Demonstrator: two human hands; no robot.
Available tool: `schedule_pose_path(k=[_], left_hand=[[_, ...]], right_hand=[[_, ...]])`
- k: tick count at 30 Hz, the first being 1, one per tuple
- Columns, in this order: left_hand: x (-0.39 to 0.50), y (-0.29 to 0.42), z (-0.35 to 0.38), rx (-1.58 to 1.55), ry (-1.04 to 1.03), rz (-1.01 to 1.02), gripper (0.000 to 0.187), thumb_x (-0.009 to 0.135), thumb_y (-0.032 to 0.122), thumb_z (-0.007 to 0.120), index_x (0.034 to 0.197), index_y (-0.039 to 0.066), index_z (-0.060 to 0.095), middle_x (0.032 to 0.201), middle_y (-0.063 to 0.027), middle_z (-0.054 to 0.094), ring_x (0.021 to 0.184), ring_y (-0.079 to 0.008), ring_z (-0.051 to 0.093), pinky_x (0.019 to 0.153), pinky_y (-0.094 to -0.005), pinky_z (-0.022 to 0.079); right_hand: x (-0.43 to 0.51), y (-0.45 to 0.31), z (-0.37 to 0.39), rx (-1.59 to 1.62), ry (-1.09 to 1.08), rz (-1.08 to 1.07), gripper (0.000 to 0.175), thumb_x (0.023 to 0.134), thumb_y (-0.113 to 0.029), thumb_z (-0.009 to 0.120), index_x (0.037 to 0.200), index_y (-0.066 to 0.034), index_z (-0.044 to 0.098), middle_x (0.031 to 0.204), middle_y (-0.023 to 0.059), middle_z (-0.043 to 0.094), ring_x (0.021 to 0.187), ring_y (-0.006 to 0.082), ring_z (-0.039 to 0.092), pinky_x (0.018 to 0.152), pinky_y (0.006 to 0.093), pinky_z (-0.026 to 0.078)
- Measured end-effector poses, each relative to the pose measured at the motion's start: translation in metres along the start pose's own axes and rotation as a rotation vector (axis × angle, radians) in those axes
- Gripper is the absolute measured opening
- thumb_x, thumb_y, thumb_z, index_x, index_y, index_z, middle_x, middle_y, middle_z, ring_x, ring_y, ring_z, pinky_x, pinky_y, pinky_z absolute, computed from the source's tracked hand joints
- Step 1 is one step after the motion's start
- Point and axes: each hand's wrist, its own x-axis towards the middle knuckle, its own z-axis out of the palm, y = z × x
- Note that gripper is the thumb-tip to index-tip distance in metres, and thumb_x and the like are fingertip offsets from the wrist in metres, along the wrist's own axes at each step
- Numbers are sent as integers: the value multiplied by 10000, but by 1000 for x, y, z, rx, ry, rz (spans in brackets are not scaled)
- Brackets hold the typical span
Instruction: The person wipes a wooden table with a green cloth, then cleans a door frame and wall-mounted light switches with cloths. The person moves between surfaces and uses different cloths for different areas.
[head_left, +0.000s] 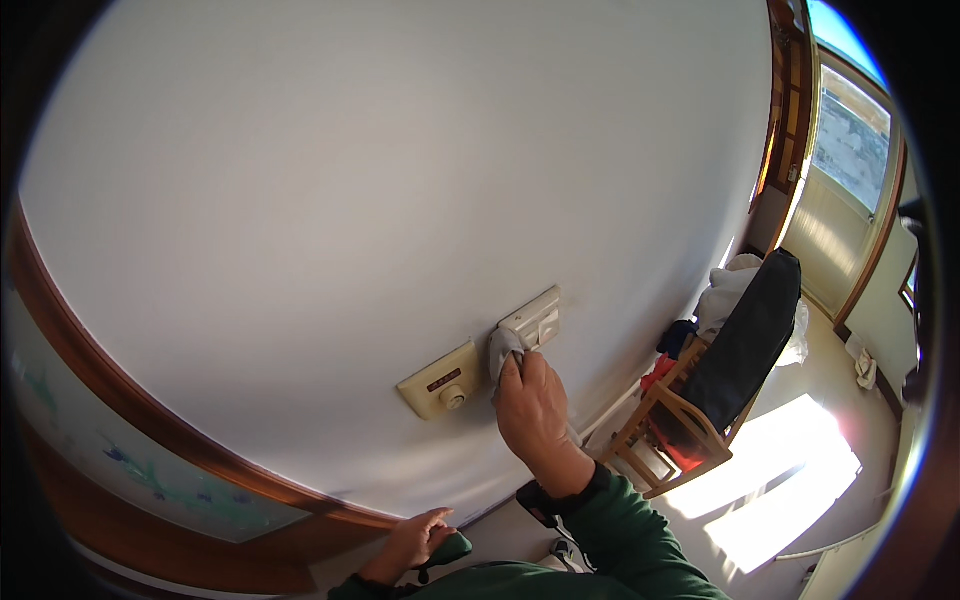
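Observation:
My right hand (534, 409) grips a bunched grey cloth (504, 354) between thumb and fingers. The cloth covers the left part of a cream wall switch plate (550, 309) with rocker switches. To its left on the wall is a yellowed cream plate (427, 382) with a round knob (453, 397) and a dark red label bearing writing. Low in the view, my left hand (411, 544) has its fingers apart near the wall's lower part and the brown wooden frame (330, 501). Beside that hand shows a dark green thing (452, 550), not clearly made out.
A white wall (360, 187) fills most of the view. On the right stands a wooden chair (686, 420) with a black cover (742, 337) over it and white bags (726, 296) behind. Farther off is a door (836, 187); sunlight falls on the floor (780, 472).

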Motion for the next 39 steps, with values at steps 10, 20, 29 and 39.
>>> schedule_pose_path(k=[10, 20, 29, 39], left_hand=[[0, -9, -6, -72, -44, -6, 415, 902, 269, 672, 1245, 66, 556, 911, -149, 685, 809, -271, 676, 712, -334, 525], [7, -15, -6, -151, -83, -78, 426, 903, 312, 665, 1240, 70, 570, 905, -133, 689, 817, -264, 680, 731, -323, 525], [17, -8, -3, -130, -156, -41, 435, 911, 291, 658, 1257, 45, 565, 946, -129, 696, 822, -200, 670, 750, -297, 525], [18, -8, -1, -130, -92, -3, 426, 898, 340, 660, 1225, 77, 586, 915, -134, 693, 836, -281, 681, 738, -339, 528]], right_hand=[[3, -1, -2, -55, 67, -18, 288, 774, -88, 575, 1059, -68, 612, 871, 101, 516, 768, 282, 545, 650, 393, 452], [-4, -9, -7, -12, 66, 7, 313, 772, -71, 577, 1083, -42, 599, 854, 102, 516, 768, 282, 563, 642, 394, 475], [20, -8, -16, -33, 146, 11, 320, 772, -68, 585, 1087, -6, 583, 839, 114, 512, 734, 298, 557, 629, 399, 478], [15, -5, -16, -18, 88, 13, 322, 781, -72, 592, 1095, -1, 579, 842, 121, 509, 744, 307, 562, 619, 415, 478]])
